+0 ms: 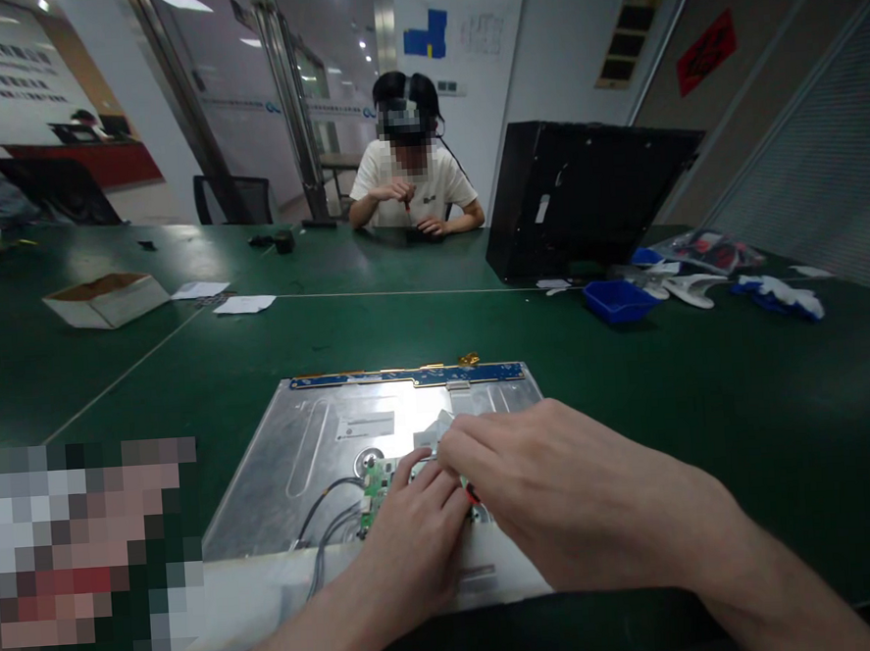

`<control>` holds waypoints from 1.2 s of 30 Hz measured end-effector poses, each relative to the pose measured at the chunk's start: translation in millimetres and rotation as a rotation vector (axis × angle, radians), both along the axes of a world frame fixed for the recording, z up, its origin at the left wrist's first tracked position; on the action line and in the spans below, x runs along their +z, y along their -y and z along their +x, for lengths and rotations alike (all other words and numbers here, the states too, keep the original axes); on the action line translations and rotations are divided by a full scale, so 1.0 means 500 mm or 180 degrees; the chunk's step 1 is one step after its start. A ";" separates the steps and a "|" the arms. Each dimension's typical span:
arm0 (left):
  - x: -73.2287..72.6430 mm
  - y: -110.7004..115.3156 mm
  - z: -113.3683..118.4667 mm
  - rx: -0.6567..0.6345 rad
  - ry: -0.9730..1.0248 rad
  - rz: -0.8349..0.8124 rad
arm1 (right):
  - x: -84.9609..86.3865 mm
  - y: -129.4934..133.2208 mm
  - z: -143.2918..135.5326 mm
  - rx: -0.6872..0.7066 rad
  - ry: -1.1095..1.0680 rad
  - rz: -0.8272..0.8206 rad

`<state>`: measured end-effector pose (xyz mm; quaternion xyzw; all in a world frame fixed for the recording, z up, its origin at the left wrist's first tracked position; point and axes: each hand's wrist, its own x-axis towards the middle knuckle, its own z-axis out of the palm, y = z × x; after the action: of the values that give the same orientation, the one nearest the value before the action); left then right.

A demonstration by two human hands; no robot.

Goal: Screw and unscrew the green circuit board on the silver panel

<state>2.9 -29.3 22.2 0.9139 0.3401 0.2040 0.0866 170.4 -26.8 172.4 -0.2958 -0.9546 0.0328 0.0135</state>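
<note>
A flat metal display panel [309,441] lies on the green table with its back facing up. Along its far edge runs a narrow blue circuit strip [409,377]. My left hand [422,533] rests with bent fingers over a small green circuit board [375,486], gripping it against the panel. Dark cables [329,523] come out of the board's left side. Close beside it, my right hand [555,485] is closed in a pinch above the board. What its fingers hold is hidden; a bit of red and black shows below them. Pale film [437,426] sticks out behind the fingertips.
Across the table [376,319] a person [415,179] works with both hands. A large black monitor-like housing [589,198] stands at the right, near a blue tray [620,300] and gloves [779,297]. A white open box [109,304] and papers [244,305] lie left.
</note>
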 end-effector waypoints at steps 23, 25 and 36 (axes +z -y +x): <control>-0.003 0.001 0.004 0.0121 0.0282 -0.0029 | 0.001 -0.004 -0.006 -0.0069 0.0016 -0.0006; -0.005 0.001 0.003 0.0109 0.0229 -0.0053 | 0.003 -0.004 -0.002 0.0114 -0.0008 -0.0185; -0.003 -0.001 -0.001 0.0013 0.0073 -0.0012 | -0.001 -0.006 0.000 -0.0147 0.0047 -0.0002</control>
<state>2.6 -29.0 20.9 0.9107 0.3413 0.2140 0.0918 170.3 -24.0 172.1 -0.3181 -0.9475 0.0307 0.0072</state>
